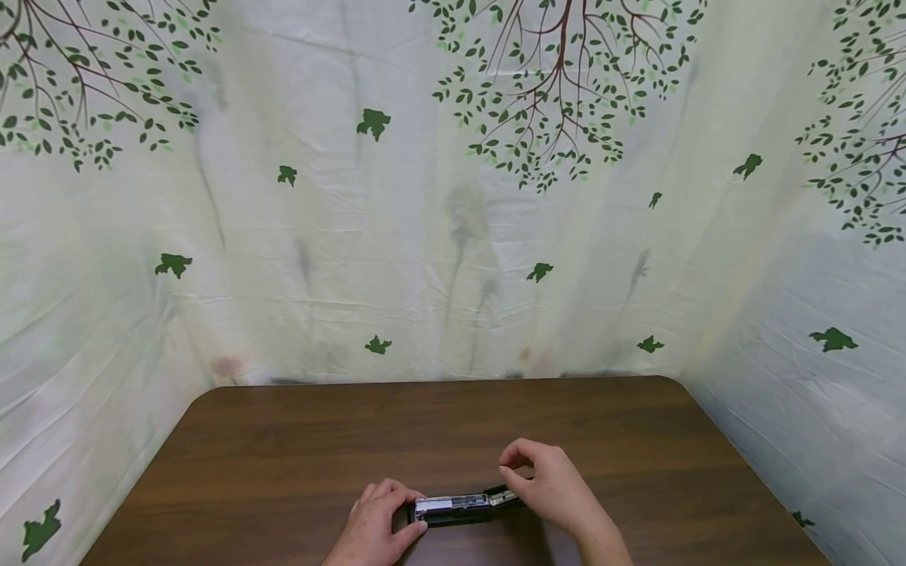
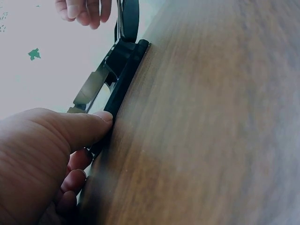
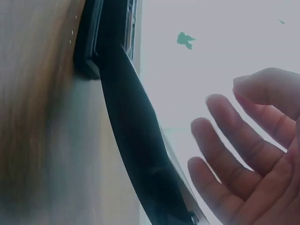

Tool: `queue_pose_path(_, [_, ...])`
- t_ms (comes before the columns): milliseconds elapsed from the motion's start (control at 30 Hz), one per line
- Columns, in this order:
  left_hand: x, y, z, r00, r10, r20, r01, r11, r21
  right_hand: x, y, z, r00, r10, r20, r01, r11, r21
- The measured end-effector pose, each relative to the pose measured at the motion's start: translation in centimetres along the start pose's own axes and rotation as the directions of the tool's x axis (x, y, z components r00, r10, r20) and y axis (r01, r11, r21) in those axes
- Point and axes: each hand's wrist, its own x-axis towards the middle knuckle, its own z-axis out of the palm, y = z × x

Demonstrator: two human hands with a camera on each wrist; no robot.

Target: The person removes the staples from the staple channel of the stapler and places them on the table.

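The right hand (image 3: 263, 161), fingers bent, is beside a black stapler (image 3: 136, 131).

1. A brown wood-grain table (image 1: 297, 440) has rounded far corners.
2. Pale, creased cloth (image 1: 425, 189) hangs behind it and along both sides.
3. Leafy branches (image 1: 562, 67) hang in three clusters across the cloth's top.
4. Dark green, bird-like shapes (image 1: 373, 123) scatter below them.
5. A faint reddish blotch (image 1: 227, 365) shows near the table's far left corner.

the head camera looks down and forward from above; wrist cameras, close in, share the stapler (image 1: 460, 512) from opposite ends.
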Motion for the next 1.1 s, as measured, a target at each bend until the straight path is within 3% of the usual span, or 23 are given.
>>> queue_pose_path(200, [0.0, 0.0, 0.0, 1.000, -0.008, 0.015, 0.008, 1.000, -0.008, 0.1, -0.5, 1.0, 0.997, -0.066, 0.036, 0.065, 0.998, 0.010])
queue_pose_path(400, [0.0, 0.1, 0.0, 1.000, -0.010, 0.000, 0.010, 1.000, -0.002, 0.3, -0.9, 2.1, 0.995, -0.076, 0.062, 0.075, 0.997, 0.022])
queue_pose_path(767, [0.0, 0.1, -0.1, 1.000, -0.008, 0.007, 0.008, 1.000, -0.012, 0.3, -1.6, 4.0, 0.997, -0.011, 0.075, 0.015, 0.999, -0.044])
queue_pose_path(1100, [0.0, 0.1, 0.0, 1.000, 0.003, -0.010, -0.003, 1.000, 0.006, 0.4, -1.8, 5.4, 0.998, -0.006, 0.062, 0.011, 0.997, -0.077])
